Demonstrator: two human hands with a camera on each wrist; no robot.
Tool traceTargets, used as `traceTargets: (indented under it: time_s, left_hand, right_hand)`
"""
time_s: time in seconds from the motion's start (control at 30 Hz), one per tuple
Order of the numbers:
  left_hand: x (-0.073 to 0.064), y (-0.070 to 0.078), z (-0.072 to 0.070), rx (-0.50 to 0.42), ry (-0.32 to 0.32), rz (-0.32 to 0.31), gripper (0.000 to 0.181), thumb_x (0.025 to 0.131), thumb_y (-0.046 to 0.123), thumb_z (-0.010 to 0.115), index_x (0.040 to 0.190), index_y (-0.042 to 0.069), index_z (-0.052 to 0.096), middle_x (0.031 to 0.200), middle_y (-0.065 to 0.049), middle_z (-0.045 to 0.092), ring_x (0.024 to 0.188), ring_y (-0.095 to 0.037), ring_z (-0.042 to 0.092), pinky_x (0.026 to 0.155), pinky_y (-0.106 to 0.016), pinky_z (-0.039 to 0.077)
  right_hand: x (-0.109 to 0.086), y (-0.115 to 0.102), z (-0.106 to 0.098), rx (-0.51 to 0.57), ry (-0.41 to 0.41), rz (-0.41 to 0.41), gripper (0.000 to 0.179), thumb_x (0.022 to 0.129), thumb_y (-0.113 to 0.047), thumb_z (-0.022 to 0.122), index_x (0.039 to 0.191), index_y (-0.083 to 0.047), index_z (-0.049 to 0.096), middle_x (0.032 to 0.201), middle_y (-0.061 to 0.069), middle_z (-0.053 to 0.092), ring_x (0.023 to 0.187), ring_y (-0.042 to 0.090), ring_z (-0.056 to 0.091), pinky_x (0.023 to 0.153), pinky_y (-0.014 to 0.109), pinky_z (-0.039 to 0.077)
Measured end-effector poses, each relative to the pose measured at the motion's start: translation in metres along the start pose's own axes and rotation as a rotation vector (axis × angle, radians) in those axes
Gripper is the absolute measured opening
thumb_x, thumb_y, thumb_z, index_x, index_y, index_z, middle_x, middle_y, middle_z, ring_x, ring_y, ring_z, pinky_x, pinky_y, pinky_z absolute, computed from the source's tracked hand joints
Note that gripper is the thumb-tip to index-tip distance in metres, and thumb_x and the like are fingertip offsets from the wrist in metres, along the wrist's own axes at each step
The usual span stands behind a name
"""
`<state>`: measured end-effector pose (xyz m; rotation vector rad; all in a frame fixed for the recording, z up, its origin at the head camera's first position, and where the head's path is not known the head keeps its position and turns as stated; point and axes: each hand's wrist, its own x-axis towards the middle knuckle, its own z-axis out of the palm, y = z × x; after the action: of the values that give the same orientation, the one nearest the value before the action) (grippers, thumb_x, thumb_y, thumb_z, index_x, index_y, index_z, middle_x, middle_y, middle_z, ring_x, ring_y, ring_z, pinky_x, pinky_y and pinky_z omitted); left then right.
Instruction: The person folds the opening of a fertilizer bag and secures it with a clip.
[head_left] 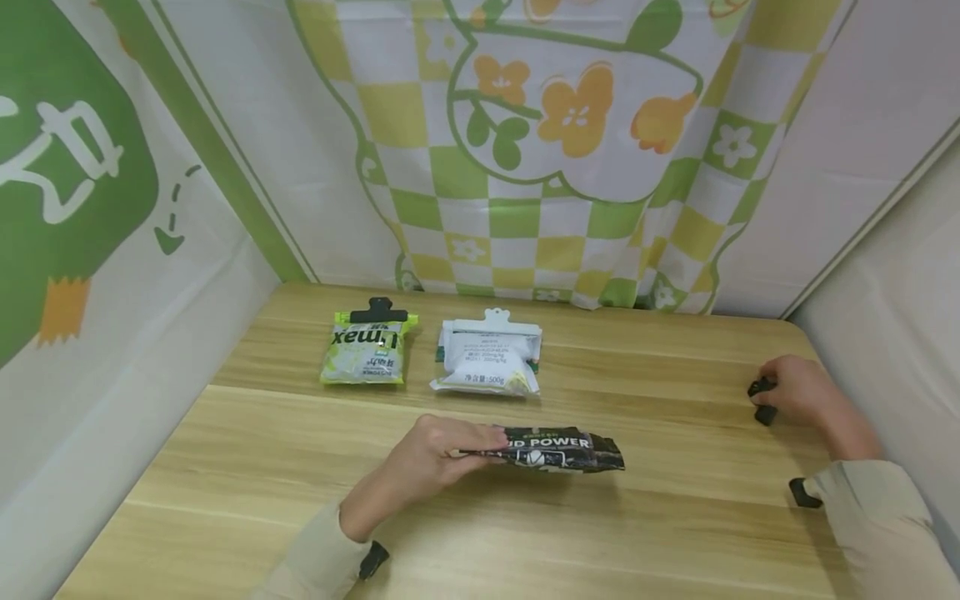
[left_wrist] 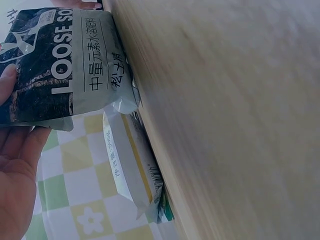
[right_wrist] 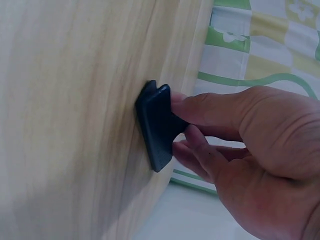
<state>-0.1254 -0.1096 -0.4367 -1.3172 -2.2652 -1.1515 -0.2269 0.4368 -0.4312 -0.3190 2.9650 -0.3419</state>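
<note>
My left hand point(head_left: 442, 452) pinches a black packet point(head_left: 558, 450) by its left edge and holds it over the table. In the left wrist view the same packet point(left_wrist: 60, 70) shows a grey end band and the words "LOOSE SO". At the table's right side my right hand point(head_left: 806, 400) pinches a black bag clip point(head_left: 763, 400) between thumb and fingers. Close up in the right wrist view, the clip's wide jaw bar point(right_wrist: 156, 130) is right at the wooden surface.
At the back of the table point(head_left: 675, 375) lie a green-and-white packet point(head_left: 367, 358) with a black clip point(head_left: 378, 312) and a white packet point(head_left: 491, 362) with a white clip point(head_left: 495, 320). A checked curtain point(head_left: 517, 225) hangs behind; fabric walls flank both sides.
</note>
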Motion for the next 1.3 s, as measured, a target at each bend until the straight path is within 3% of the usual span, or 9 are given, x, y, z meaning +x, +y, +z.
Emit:
traceTargets:
  time_s: [0.2,0.3,0.43,0.67,0.8,0.87,1.13,1.3]
  left_hand:
    - [0.001,-0.003,0.0,0.046,0.009,0.058,0.029,0.081,0.001,0.087,0.109,0.004,0.081,0.111,-0.012,0.081,0.102,-0.022,0.08,0.094,-0.02,0.06]
    - [0.002,-0.005,0.0,0.057,0.017,0.083,0.029,0.081,0.002,0.086,0.11,0.003,0.081,0.11,-0.013,0.081,0.102,-0.023,0.08,0.094,-0.021,0.06]
    - [0.001,-0.006,0.001,0.064,0.021,0.095,0.029,0.081,0.002,0.087,0.11,0.003,0.081,0.11,-0.013,0.081,0.101,-0.023,0.081,0.093,-0.02,0.06]
    - [0.001,-0.007,0.001,0.077,0.028,0.103,0.03,0.08,0.001,0.087,0.11,0.003,0.081,0.11,-0.014,0.081,0.1,-0.023,0.081,0.093,-0.021,0.06]
    - [0.0,-0.008,0.001,0.083,0.024,0.096,0.031,0.08,0.001,0.087,0.11,0.003,0.081,0.111,-0.014,0.081,0.1,-0.023,0.081,0.092,-0.021,0.06]
    - [0.0,-0.007,0.001,0.082,0.023,0.092,0.031,0.08,0.001,0.087,0.11,0.003,0.081,0.111,-0.014,0.081,0.101,-0.023,0.081,0.092,-0.021,0.061]
    - [0.002,-0.006,0.0,0.099,0.027,0.109,0.031,0.08,0.002,0.088,0.111,0.002,0.081,0.11,-0.013,0.081,0.102,-0.023,0.08,0.093,-0.022,0.061]
    - [0.002,-0.005,-0.001,0.118,0.028,0.114,0.032,0.08,0.003,0.088,0.111,0.003,0.082,0.111,-0.013,0.081,0.103,-0.022,0.08,0.094,-0.023,0.061]
  right_hand:
    - [0.001,-0.006,-0.004,-0.005,-0.006,0.007,0.032,0.081,-0.023,0.085,0.087,0.006,0.073,0.081,0.017,0.073,0.075,0.03,0.064,0.071,0.047,0.054]
    - [0.0,-0.008,-0.003,0.01,-0.022,0.032,0.034,0.086,-0.027,0.083,0.09,0.006,0.072,0.081,0.015,0.072,0.074,0.026,0.059,0.067,0.041,0.05]
    - [-0.003,-0.01,-0.001,0.031,-0.016,0.047,0.043,0.093,-0.026,0.078,0.104,0.014,0.068,0.092,0.026,0.073,0.08,0.033,0.064,0.071,0.048,0.053]
    - [-0.004,-0.024,0.003,0.102,0.013,0.009,0.048,0.101,-0.025,0.071,0.12,0.018,0.063,0.1,0.03,0.073,0.086,0.038,0.067,0.074,0.05,0.055]
    - [-0.007,-0.034,0.002,0.14,0.024,0.025,0.057,0.104,-0.031,0.067,0.132,0.017,0.056,0.12,0.04,0.067,0.11,0.058,0.063,0.089,0.067,0.052]
    - [-0.01,-0.039,0.001,0.147,0.025,0.035,0.06,0.105,-0.034,0.065,0.138,0.015,0.054,0.127,0.042,0.064,0.117,0.062,0.059,0.093,0.07,0.05]
    - [-0.022,-0.066,-0.004,0.189,0.043,0.03,0.068,0.1,-0.049,0.069,0.142,0.003,0.06,0.14,0.036,0.061,0.127,0.06,0.055,0.1,0.072,0.047]
    - [-0.032,-0.089,-0.009,0.241,0.088,0.008,0.064,0.095,-0.052,0.075,0.134,-0.001,0.068,0.126,0.029,0.071,0.115,0.051,0.067,0.094,0.065,0.055]
